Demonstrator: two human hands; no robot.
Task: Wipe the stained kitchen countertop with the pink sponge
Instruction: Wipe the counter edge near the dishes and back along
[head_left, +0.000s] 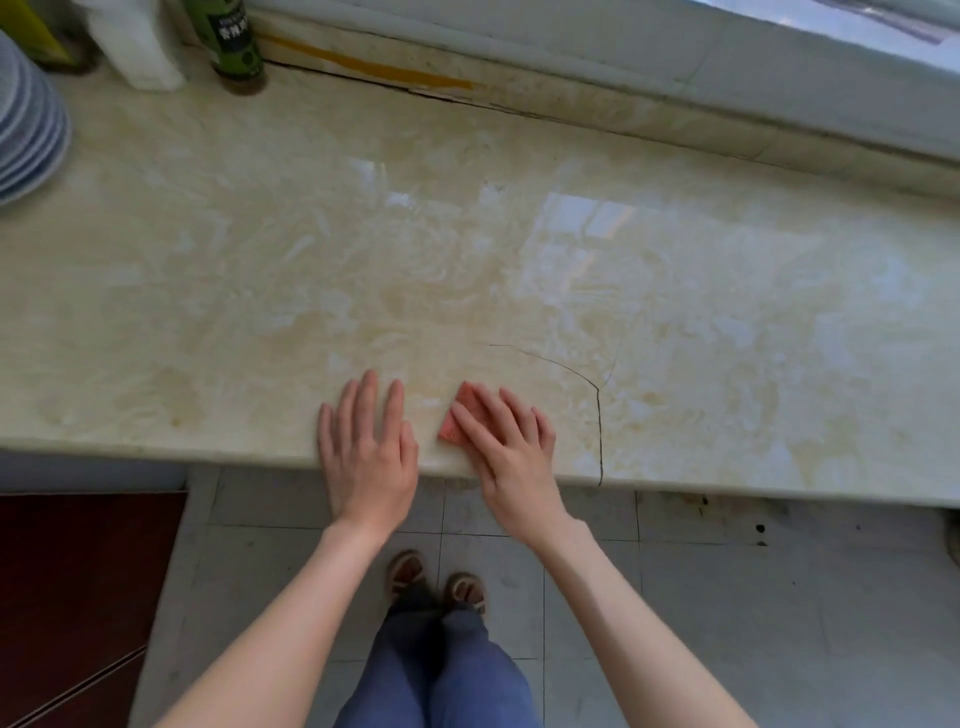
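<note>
While the left hand (366, 447) lies flat with straight fingers at the countertop (208, 291) edge, the right hand (506, 447) presses straight fingers onto the pink sponge (461, 399), at the left hand's two o'clock.

Grey tiled floor (727, 597), dark red cabinet (78, 597), pale window ledge (623, 67), daylight glare.

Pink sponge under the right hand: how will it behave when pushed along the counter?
Probably soft and light: the pink sponge is a thin pad lying flat under the straight fingers of the right hand. It likely slides easily, since the countertop looks glossy. Being flat, it shouldn't roll or tip.
</note>
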